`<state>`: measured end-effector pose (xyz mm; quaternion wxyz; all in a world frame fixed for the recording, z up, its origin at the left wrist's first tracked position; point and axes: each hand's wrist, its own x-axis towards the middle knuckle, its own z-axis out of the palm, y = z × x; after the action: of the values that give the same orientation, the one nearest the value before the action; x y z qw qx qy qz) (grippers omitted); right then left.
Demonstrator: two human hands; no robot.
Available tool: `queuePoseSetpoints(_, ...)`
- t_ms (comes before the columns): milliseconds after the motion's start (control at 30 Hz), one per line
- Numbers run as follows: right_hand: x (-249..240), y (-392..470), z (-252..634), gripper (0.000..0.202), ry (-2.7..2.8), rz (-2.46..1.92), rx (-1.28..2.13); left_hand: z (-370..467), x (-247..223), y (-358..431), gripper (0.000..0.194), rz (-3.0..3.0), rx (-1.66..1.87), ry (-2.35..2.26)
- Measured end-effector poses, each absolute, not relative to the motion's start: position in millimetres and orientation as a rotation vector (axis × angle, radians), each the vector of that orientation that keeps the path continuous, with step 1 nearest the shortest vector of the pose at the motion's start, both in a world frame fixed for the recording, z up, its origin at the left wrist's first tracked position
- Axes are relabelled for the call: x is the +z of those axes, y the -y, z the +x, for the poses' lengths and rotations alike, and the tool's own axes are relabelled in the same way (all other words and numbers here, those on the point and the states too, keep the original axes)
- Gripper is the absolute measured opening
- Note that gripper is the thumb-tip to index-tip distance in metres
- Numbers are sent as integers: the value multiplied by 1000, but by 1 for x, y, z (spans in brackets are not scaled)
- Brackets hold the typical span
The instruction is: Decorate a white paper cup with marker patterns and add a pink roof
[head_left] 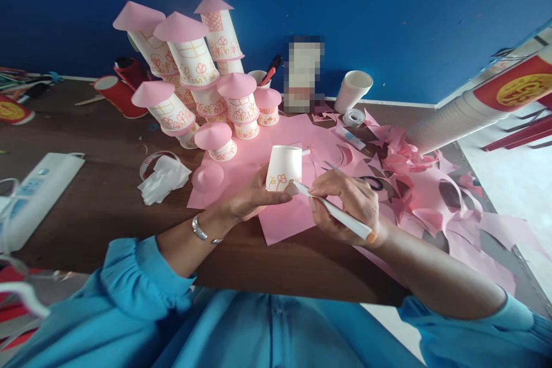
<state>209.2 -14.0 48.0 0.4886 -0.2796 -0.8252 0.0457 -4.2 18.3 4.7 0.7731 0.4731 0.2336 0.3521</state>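
Note:
A white paper cup point(285, 162), turned upside down, is held in my left hand point(254, 195). Red and yellow flowers are drawn along its lower rim. My right hand point(349, 204) grips a white marker point(345, 217) with an orange end, its tip against or very near the cup's lower right side. Pink paper point(287, 224) lies beneath both hands. Beyond the cup stand several decorated cup towers with pink cone roofs, among them a tall one point(196, 63) and a short one point(222, 149). A loose pink cone point(207, 177) rests left of the cup.
Pink paper scraps point(431, 184) and scissors point(371, 183) lie to the right. Behind them are a tape roll point(353, 118), a glue tube point(350, 138) and a white cup point(353, 92). A long cup stack point(466, 106) leans at right. Crumpled tissue point(166, 178) and a power strip point(47, 195) lie left.

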Motion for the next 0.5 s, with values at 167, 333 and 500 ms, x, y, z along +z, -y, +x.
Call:
queuePoseSetpoints(167,50,14,209,26,2011,-691,94,-4,2,-19,53,1041,813,-490)
queuePoseSetpoints(333,47,15,208,25,1992,-691,113,-3,2,-18,44,1042,835,-471)
queuePoseSetpoints(500,46,15,208,25,2000,-680,124,-3,2,-19,57,1036,825,-465)
